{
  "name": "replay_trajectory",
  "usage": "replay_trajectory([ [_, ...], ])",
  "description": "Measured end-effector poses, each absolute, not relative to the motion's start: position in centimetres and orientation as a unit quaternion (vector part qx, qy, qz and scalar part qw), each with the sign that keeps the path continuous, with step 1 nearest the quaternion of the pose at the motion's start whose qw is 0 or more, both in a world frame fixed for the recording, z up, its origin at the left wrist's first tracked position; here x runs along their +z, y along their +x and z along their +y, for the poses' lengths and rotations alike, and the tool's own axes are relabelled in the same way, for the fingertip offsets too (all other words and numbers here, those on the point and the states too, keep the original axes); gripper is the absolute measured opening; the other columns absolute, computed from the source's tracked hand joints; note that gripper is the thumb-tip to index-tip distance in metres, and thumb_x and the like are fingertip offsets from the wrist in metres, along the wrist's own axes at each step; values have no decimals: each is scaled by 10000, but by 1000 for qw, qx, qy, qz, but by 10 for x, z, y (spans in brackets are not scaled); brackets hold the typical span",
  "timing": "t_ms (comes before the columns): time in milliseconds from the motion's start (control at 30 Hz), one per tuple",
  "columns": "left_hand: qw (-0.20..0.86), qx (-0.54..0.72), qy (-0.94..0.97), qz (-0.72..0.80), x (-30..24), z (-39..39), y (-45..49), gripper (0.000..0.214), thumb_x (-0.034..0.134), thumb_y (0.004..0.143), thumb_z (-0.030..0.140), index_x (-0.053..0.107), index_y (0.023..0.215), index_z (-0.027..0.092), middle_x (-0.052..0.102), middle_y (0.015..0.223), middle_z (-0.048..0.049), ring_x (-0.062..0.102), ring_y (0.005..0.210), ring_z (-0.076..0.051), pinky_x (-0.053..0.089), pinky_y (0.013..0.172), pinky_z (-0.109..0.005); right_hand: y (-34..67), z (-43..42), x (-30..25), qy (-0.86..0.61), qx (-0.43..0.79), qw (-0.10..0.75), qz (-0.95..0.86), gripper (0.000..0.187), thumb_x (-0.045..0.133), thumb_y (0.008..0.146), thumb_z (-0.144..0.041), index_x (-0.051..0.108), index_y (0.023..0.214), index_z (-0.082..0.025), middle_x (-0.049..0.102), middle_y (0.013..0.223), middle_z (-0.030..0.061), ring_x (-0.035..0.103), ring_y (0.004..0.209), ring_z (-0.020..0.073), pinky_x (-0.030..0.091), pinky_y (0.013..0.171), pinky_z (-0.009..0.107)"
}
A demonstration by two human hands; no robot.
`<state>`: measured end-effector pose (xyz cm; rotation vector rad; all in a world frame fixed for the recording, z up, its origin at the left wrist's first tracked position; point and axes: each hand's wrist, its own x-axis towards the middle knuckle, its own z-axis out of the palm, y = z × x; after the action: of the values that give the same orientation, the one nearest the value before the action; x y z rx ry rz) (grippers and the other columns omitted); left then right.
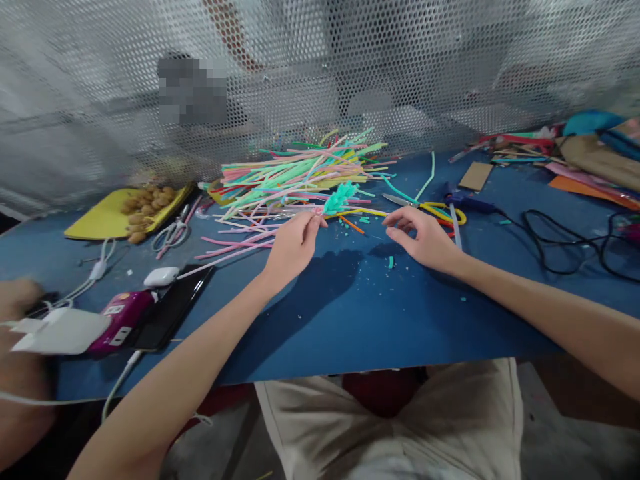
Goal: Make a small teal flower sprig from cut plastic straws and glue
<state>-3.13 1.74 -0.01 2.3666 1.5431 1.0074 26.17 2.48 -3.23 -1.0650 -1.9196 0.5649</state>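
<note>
The left hand has its thumb and forefinger pressed together on the near end of a teal fringed straw piece, where a bit of pink shows at the fingertips. The piece lies at the near edge of the straw pile, its fringed end pointing back into the pile.

The right hand rests palm down on the blue table, to the right of the pile and nearer the person. Its fingers are loosely curved and apart, and they hold nothing.

Just beyond that hand, right of the pile, lie yellow-handled scissors, with their blades pointing towards the pile. A short orange straw piece and some teal scraps lie between the two hands, just in front of the pile.

Farther right of the pile are a cardboard square, a looped black cable and a heap of coloured paper.

Left of the pile sits a yellow tray holding brown nuts, with small white-handled scissors between tray and pile. Farther left of the pile and nearer the person lie a white earbud case, a black phone, a pink power bank and a white charger. Another person's hand shows at the far left edge.

Behind the pile stands a perforated metal screen.
</note>
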Motion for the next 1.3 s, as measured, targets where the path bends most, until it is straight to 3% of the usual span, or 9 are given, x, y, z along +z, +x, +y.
replay_trajectory([
  [100, 140, 360, 759, 524, 4, 17, -34, 391, 451, 1037, 479, 706, 987, 187, 703, 798, -18, 539, 591, -132, 430, 622, -268, 261, 24, -33, -410, 199, 413, -788, 148, 639, 924, -278, 694, 1040, -206, 712, 1029, 76, 635, 833, 193, 532, 807, 383],
  [200, 243, 378, 737, 505, 6, 14, -31, 375, 489, 1021, 509, 681, 983, 189, 667, 690, -2, 528, 530, -117, 417, 559, -250, 260, 24, -32, -406, 209, 407, -791, 128, 626, 940, -285, 714, 990, -207, 722, 1008, 66, 643, 822, 186, 530, 791, 367],
  [433, 465, 438, 658, 399, 6, -5, -5, 352, 521, 1017, 522, 609, 985, 183, 793, 940, -84, 691, 732, -152, 557, 763, -300, 252, 11, -19, -363, 250, 387, -810, 196, 591, 971, -280, 759, 916, -196, 761, 938, 61, 682, 849, 193, 524, 782, 344],
  [600, 543, 385, 655, 357, 5, -26, 17, 369, 467, 1044, 529, 598, 1016, 185, 795, 1006, -105, 679, 715, -151, 533, 731, -310, 248, -1, -13, -317, 338, 407, -787, 253, 606, 989, -380, 777, 1069, -212, 754, 1096, 82, 697, 996, 219, 544, 854, 349],
  [700, 555, 352, 668, 349, 9, -36, 26, 350, 459, 1049, 526, 578, 1040, 197, 786, 1071, -103, 690, 720, -142, 518, 720, -301, 247, -4, -14, -272, 439, 407, -753, 311, 646, 970, -444, 759, 1168, -232, 741, 1131, 73, 690, 998, 208, 554, 849, 340],
  [933, 517, 368, 681, 365, 15, -40, 46, 352, 444, 1058, 508, 583, 995, 192, 768, 952, -64, 627, 606, -109, 487, 629, -273, 243, -8, -21, -208, 575, 466, -640, 205, 757, 909, -353, 746, 1068, -224, 638, 688, -35, 589, 615, 109, 524, 661, 280],
  [1067, 517, 356, 687, 367, 7, -38, 60, 432, 406, 1065, 518, 611, 1240, 181, 716, 858, -32, 470, 510, -84, 388, 511, -256, 244, -6, -23, -197, 599, 467, -620, 155, 736, 925, -354, 727, 982, -210, 668, 685, -21, 624, 583, 128, 529, 609, 294],
  [1133, 503, 339, 711, 357, 7, -37, 64, 460, 382, 1071, 507, 591, 1325, 186, 714, 873, -32, 512, 558, -96, 426, 553, -256, 245, -5, -24, -202, 600, 464, -620, 225, 702, 946, -402, 703, 857, -196, 640, 636, -20, 610, 549, 131, 528, 591, 303],
  [1300, 286, 270, 837, 380, 23, -12, 45, 393, 492, 1026, 512, 716, 1080, 193, 749, 936, -43, 643, 763, -153, 486, 726, -289, 251, 3, -16, -260, 537, 531, -601, 394, 666, 942, -540, 663, 746, -198, 647, 754, 13, 572, 653, 120, 513, 659, 300],
])
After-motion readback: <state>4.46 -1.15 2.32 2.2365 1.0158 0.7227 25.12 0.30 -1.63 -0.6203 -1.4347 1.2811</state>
